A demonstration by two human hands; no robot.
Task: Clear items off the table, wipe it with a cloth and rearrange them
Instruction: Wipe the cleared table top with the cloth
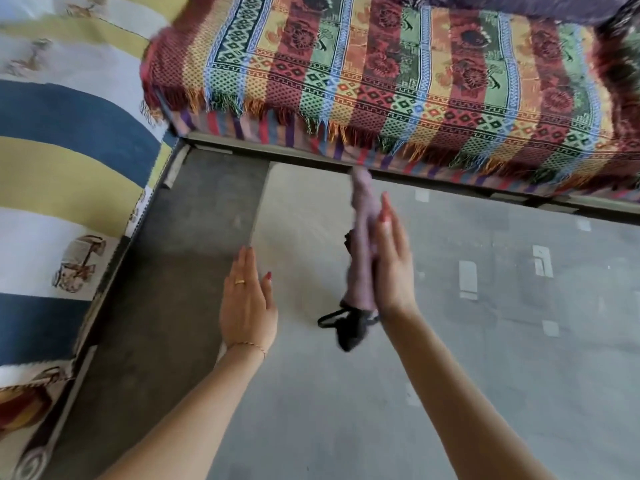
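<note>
A grey floor (450, 358) fills the lower part of the view, darker in a band along its left side. At the far edge stands a seat draped in a striped woven throw (398, 74) with a fringe hanging over its front; its right end and back run out of the picture. Along the left edge lies a second cover (62, 161) in blue, yellow and white bands, also cut off. No tabletop can be made out here.

The cloth (362, 244), a mauve piece with a dark end and a black loop hanging below, is blurred, so its folds and exact shape are hard to read. It hangs in the air above the middle of the floor, upright, its top reaching toward the seat's front edge.

The right hand (389, 261) stands on edge with fingers straight and together, its palm pressed flat against the cloth's side; the thumb is hidden, so I cannot tell whether it pinches the cloth. The left hand (247, 303), wearing a ring and a thin bracelet, is spread flat, palm down, holding nothing, apart from the cloth to its left.
</note>
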